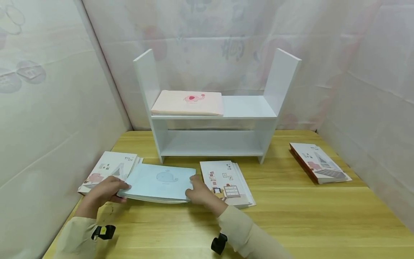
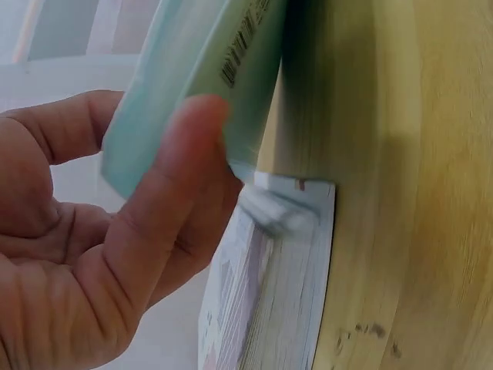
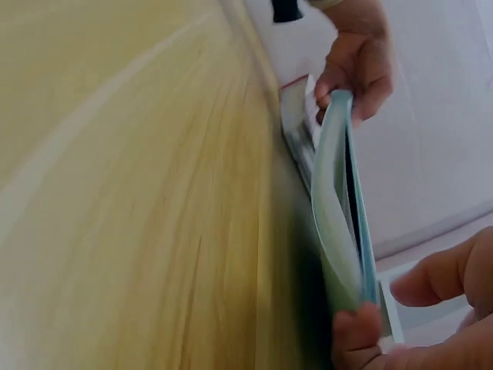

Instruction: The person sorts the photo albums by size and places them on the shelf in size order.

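A light blue notebook (image 1: 158,185) with a whale drawn on its cover is held flat above the table by both hands. At its left end, my left hand (image 1: 108,190) pinches the edge between thumb and fingers. The right edge is gripped by my right hand (image 1: 202,190). A barcode shows on the notebook's underside (image 2: 243,42) in the left wrist view. From the right wrist side, the cover (image 3: 358,208) stands slightly apart from the pages. Under and beside the left hand lies a white book (image 1: 110,167), partly covered by the notebook.
A white two-level shelf (image 1: 210,144) stands at the back of the wooden table (image 1: 291,216). On its upper level, to the left, lies a pink notebook (image 1: 181,102) with an elephant. White illustrated books lie right of the blue notebook (image 1: 226,183) and at the far right (image 1: 318,162).
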### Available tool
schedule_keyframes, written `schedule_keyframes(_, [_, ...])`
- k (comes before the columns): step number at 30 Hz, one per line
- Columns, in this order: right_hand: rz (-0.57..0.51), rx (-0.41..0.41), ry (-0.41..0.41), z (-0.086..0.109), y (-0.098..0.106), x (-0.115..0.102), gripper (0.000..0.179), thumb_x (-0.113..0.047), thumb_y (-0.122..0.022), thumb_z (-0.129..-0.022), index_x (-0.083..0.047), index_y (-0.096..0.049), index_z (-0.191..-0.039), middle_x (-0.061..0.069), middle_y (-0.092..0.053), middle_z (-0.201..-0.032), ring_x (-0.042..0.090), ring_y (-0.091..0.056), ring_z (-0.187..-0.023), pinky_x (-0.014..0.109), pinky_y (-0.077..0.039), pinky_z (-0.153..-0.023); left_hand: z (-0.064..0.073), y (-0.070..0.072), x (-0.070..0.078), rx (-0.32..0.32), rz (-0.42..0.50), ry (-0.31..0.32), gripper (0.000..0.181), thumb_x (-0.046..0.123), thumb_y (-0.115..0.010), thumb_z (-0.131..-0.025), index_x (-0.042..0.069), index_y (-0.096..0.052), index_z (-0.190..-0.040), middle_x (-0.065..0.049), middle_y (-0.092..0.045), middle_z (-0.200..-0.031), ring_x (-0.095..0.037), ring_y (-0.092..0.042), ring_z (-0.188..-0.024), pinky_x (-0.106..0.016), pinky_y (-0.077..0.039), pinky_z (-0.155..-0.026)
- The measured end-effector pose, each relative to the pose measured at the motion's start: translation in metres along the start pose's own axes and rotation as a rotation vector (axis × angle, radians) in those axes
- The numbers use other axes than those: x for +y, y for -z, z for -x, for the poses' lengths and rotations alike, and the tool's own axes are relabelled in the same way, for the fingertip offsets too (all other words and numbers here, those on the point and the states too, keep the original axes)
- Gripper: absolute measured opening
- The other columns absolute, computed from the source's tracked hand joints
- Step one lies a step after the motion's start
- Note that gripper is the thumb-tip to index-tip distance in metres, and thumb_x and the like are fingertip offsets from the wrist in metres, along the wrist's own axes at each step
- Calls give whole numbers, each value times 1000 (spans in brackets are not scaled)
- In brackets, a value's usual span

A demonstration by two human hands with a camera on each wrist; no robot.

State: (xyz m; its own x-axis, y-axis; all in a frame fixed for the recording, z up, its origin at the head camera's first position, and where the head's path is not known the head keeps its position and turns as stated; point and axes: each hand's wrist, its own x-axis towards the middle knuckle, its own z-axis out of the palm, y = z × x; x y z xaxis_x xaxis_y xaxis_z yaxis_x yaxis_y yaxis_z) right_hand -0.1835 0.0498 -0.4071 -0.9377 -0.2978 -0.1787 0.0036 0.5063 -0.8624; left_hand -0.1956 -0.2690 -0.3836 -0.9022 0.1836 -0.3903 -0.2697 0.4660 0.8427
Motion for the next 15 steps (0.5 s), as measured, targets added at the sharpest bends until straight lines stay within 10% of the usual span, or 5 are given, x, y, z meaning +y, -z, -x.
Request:
schedule_keyframes(4, [-203,49,-26,1,-4,-1,78,8,-52,-85,12,-19,-155,40,-35,-151,33,-58,-97,38,-51,-73,5,8,-4,-46,-25,-31,30,7,-53,-103,-20,-44,-112,-16,-50,-93,-10,-66,-72,-25,-62,-71])
schedule_keyframes(9, [-395,111,-66,-4,-5,1,82,15,-54,-83,10,-18,-156,11,-56,-85,11,-38,-54,23,-38,-54,7,14,-8,-81,-32,-73,30,5,-49,-106,-22,-37,-112,-26,-45,-100,-7,-66,-79,-24,-62,-76])
schedule_keyframes(15, [-442,118,-91,-6,-7,3,79,12,-56,-86,15,-17,-154,14,-57,-85,15,-45,-65,24,-42,-61,9,13,-10,-79,-27,-79,60,3,-47,-106,-37,-13,-136,-46,-41,-121,-7,-67,-82,-25,-62,-76])
